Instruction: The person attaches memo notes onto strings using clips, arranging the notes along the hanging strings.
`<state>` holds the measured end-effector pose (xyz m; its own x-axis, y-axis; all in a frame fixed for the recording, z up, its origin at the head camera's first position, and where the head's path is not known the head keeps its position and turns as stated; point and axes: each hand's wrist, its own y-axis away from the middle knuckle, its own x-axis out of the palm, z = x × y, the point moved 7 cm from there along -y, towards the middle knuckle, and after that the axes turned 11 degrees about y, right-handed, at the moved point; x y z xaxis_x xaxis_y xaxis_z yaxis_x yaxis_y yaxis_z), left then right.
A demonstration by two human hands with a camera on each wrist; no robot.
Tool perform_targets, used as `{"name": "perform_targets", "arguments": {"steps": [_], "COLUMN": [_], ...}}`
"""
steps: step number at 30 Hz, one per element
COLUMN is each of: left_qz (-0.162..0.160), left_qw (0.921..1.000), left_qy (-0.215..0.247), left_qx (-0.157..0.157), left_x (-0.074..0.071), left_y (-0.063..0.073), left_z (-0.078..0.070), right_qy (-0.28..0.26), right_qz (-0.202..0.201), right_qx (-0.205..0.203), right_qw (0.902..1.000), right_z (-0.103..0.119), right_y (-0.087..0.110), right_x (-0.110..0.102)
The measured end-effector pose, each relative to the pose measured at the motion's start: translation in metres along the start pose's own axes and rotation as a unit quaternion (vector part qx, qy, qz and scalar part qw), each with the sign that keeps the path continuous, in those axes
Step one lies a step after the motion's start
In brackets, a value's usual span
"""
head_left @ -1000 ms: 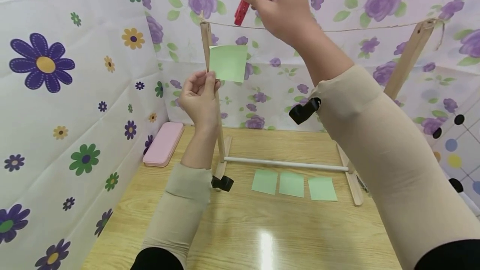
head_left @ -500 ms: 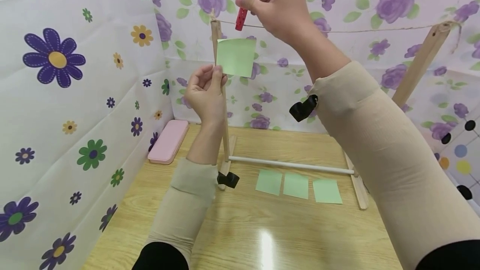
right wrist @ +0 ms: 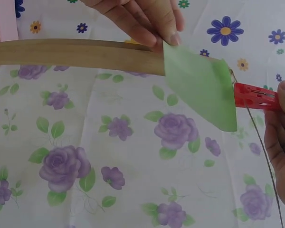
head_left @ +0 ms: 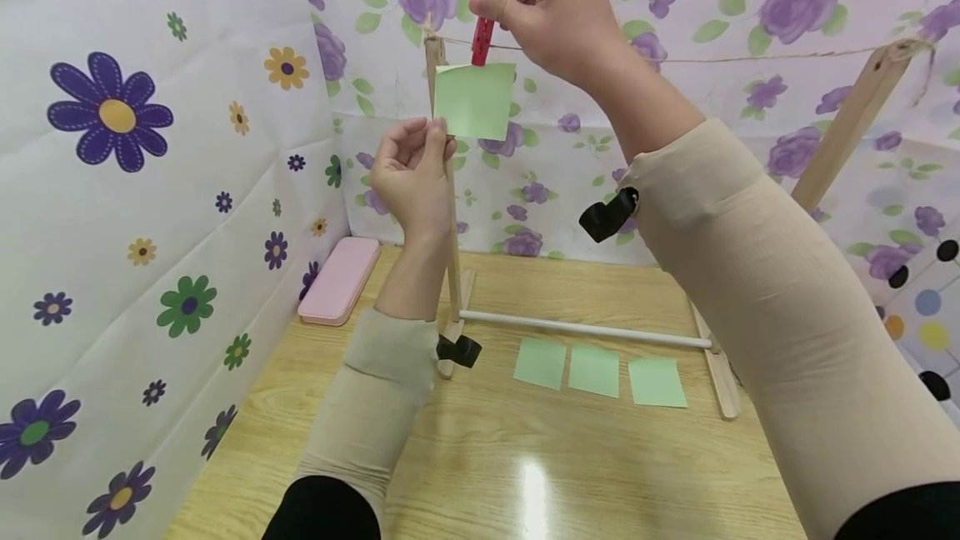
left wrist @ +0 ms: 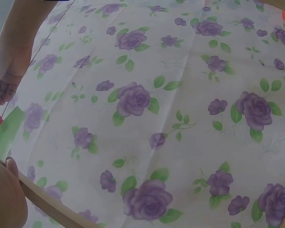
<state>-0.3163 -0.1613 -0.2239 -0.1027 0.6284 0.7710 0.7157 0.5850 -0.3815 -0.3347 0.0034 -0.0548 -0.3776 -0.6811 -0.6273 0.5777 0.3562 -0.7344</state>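
My left hand (head_left: 412, 177) pinches a green sticky note (head_left: 475, 102) by its lower left corner, holding it upright beside the left wooden post. Above it, my right hand (head_left: 551, 7) pinches a red clothespin (head_left: 482, 42) between thumb and fingers, its tip pointing down. The clothespin's tip meets the note's top edge in the head view. A thin string (head_left: 720, 61) runs between the two posts, passing behind the clothespin in the head view. In the right wrist view the clothespin (right wrist: 256, 96) lies right at the note's edge (right wrist: 204, 88), with the string alongside.
Three green sticky notes (head_left: 593, 371) lie in a row on the wooden table (head_left: 465, 457). A frame of wooden posts (head_left: 855, 123) and a white bar (head_left: 585, 328) stands behind them. A pink case (head_left: 340, 282) lies at the left, by the flowered cloth.
The left hand has raised the note toward the string. The clothespin has come down from above the note to its top edge. The head view has shifted slightly.
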Motion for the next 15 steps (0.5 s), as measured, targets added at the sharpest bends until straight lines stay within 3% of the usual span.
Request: {"name": "perform_targets", "arguments": {"steps": [6, 15], "left_qz": [0.006, 0.021], "left_qw": [0.9999, 0.9998], "left_qy": [0.002, -0.001], "left_qx": [0.010, 0.001], "left_x": [0.0059, 0.0082], "left_y": [-0.0014, -0.0022], "left_z": [-0.0053, -0.0052], "right_qy": [0.006, 0.008], "right_qz": [-0.008, 0.003], "right_qx": [-0.016, -0.011], "right_qw": [0.9998, 0.9999], "right_z": [0.0027, 0.0025], "right_y": [-0.0010, 0.0005], "right_x": [-0.0026, 0.0015]}}
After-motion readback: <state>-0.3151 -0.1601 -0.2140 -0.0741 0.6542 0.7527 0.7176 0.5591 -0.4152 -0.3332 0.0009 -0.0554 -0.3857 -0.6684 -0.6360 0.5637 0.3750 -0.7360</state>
